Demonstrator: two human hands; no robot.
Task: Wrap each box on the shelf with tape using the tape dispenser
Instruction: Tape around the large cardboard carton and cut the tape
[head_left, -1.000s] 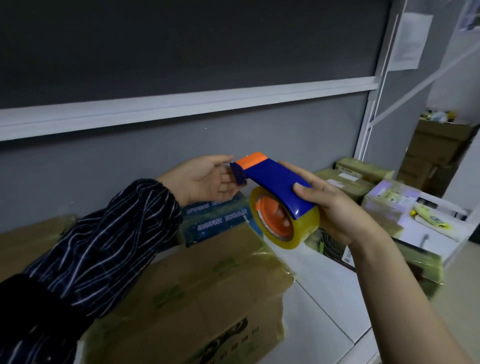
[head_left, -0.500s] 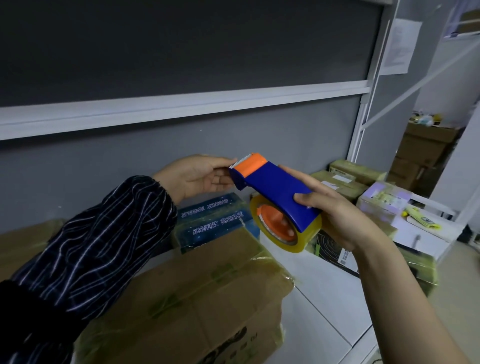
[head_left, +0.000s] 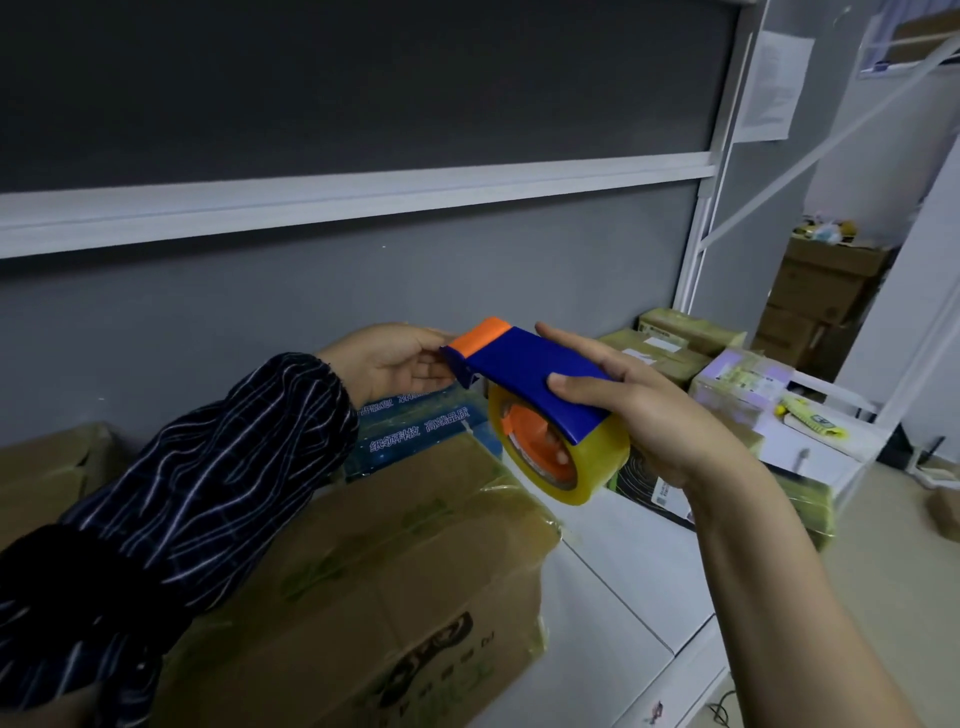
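While my right hand (head_left: 649, 415) curls its fingers round the blue, orange-nosed tape dispenser (head_left: 540, 376) with its yellowish roll, above the cardboard box (head_left: 389, 561) at the white shelf (head_left: 639, 566) front edge, my left hand (head_left: 395, 358) pinches its nose; a grey wall (head_left: 260, 312) stands behind.

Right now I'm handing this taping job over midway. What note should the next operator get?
Right hand grips the tape dispenser by its blue body, in the air above the shelf.
Left hand: fingers at the orange cutter end; whether they pinch tape is unclear.
Large cardboard box below already shows glossy tape; a blue box sits behind it; more boxes at the far right.
Left: no strip runs to any box; draw tape and start the next box, probably the blue one.
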